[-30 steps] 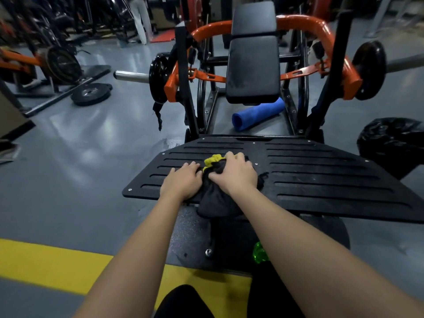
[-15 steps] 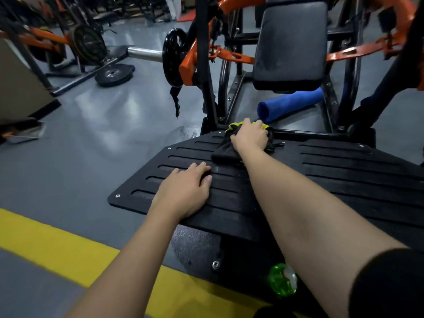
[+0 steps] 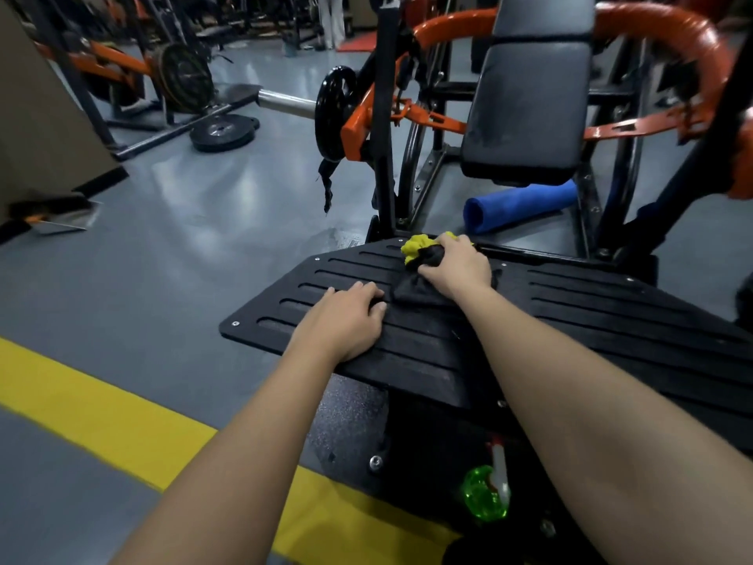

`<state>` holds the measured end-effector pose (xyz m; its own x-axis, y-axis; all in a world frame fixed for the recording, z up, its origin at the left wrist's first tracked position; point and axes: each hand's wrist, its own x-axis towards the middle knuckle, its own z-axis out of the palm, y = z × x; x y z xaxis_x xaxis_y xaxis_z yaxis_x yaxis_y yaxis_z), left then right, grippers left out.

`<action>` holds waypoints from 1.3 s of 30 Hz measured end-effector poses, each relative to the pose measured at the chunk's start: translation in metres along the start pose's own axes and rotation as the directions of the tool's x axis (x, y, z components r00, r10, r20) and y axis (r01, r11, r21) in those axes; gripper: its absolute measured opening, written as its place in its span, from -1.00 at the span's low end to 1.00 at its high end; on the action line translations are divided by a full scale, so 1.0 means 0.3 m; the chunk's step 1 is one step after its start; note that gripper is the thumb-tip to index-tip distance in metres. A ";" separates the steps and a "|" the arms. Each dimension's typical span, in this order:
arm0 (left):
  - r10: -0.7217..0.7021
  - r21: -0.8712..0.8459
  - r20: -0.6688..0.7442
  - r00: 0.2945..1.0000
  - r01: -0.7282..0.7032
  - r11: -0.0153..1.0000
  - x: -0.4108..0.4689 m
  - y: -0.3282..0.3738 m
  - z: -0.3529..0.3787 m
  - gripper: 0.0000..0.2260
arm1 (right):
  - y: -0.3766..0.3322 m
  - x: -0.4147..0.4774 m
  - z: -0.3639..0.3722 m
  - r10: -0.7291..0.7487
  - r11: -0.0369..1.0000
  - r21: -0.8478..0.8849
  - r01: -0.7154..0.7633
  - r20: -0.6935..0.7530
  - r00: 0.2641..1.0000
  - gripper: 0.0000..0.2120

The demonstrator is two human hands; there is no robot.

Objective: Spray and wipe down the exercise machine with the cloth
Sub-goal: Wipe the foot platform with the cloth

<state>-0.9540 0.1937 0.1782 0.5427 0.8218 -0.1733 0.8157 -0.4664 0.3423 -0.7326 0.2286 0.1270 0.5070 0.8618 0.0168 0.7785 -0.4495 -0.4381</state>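
Note:
The exercise machine has a black slotted footplate, an orange frame and a dark back pad. A black and yellow cloth lies bunched near the plate's far edge. My right hand grips it from above and presses it to the plate. My left hand rests flat on the plate's near left part, with its fingertips close to the cloth. A green spray bottle with a white and red nozzle lies below the plate, under my right forearm.
A rolled blue mat lies on the floor behind the plate. A weight plate sits on the machine's steel bar at left, another lies on the grey floor. A yellow floor stripe runs near me.
My right hand slid the cloth from the plate's near middle to its far edge. My left hand let go of the cloth and lay flat on the plate. The view moved closer.

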 end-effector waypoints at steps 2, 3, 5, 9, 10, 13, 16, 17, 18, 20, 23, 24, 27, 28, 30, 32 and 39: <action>-0.010 0.000 -0.024 1.000 0.010 1.000 -0.010 -0.001 0.001 -0.65 | -0.004 -0.085 -0.035 -0.007 1.000 -0.010 0.008 0.021 1.000 -0.40; -0.007 0.013 -0.043 0.999 0.008 1.000 -0.008 -0.002 0.001 -0.65 | -0.007 -0.130 -0.055 -0.014 1.000 -0.015 0.015 0.021 1.000 -0.41; -0.012 0.025 -0.095 0.995 0.014 1.000 -0.007 -0.011 0.012 -0.67 | -0.009 -0.230 -0.090 -0.028 0.999 -0.014 0.029 0.038 0.999 -0.42; -0.078 -0.059 -0.189 0.979 0.068 0.996 -0.025 -0.027 0.013 -0.72 | -0.024 -0.430 -0.148 0.003 1.000 -0.014 -0.003 0.017 1.000 -0.43; -0.093 -0.079 -0.213 0.973 0.077 0.994 -0.034 -0.027 0.007 -0.72 | -0.045 -0.476 -0.157 0.016 1.000 -0.019 -0.016 0.008 1.000 -0.43; -0.103 -0.129 -0.264 0.959 0.070 0.989 -0.056 -0.024 -0.003 -0.74 | -0.126 -0.600 -0.170 0.008 0.999 -0.041 -0.007 0.011 1.000 -0.42; -0.109 -0.259 -0.351 0.930 0.016 0.966 -0.082 -0.028 -0.024 -0.76 | -0.191 -0.707 -0.168 -0.020 1.000 -0.017 0.020 0.010 1.000 -0.45; -0.122 -0.280 -0.395 0.911 0.008 0.960 -0.089 -0.037 -0.043 -0.76 | -0.204 -0.736 -0.165 -0.037 0.999 -0.019 0.037 0.006 0.999 -0.46; -0.145 -0.261 -0.428 0.892 0.031 0.965 -0.095 -0.054 -0.070 -0.76 | -0.214 -0.757 -0.159 -0.054 0.998 -0.031 0.054 0.003 0.999 -0.47; -0.195 -0.159 -0.450 0.871 0.136 0.978 -0.093 -0.111 -0.119 -0.74 | -0.227 -0.776 -0.145 -0.060 0.997 -0.053 0.060 -0.008 0.998 -0.48; -0.353 -0.066 -0.322 0.878 0.352 0.934 -0.063 -0.235 -0.156 -0.64 | -0.255 -0.739 -0.128 -0.030 0.995 -0.095 0.028 -0.016 0.999 -0.46; -0.401 -0.064 -0.266 0.877 0.399 0.915 -0.052 -0.269 -0.155 -0.61 | -0.268 -0.719 -0.120 -0.014 0.994 -0.113 0.012 -0.012 1.000 -0.45; -0.454 -0.039 -0.147 0.879 0.454 0.890 -0.026 -0.319 -0.121 -0.50 | -0.317 -0.665 -0.088 0.025 0.985 -0.169 -0.031 -0.035 0.999 -0.46; -0.461 -0.021 -0.154 0.874 0.463 0.886 -0.016 -0.325 -0.111 -0.47 | -0.330 -0.643 -0.076 0.037 0.984 -0.175 -0.044 -0.045 0.998 -0.47; -0.476 0.014 -0.185 0.860 0.487 0.874 -0.001 -0.333 -0.099 -0.44 | -0.345 -0.581 -0.054 0.063 0.985 -0.159 -0.070 -0.050 0.997 -0.48; -0.480 0.041 -0.196 0.855 0.496 0.868 0.006 -0.341 -0.093 -0.44 | -0.349 -0.505 -0.034 0.093 0.985 -0.142 -0.098 -0.043 0.995 -0.48; -0.462 0.047 -0.267 0.846 0.490 0.870 0.054 -0.390 -0.054 -0.46 | -0.365 -0.163 0.076 0.126 0.988 -0.089 -0.130 -0.046 0.991 -0.43</action>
<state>-1.0439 0.2669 0.1504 0.0288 0.9979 -0.0576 0.9853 -0.0186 0.1698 -0.8510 0.2409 0.1537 0.6174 0.7866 0.0027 0.7361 -0.5765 -0.3547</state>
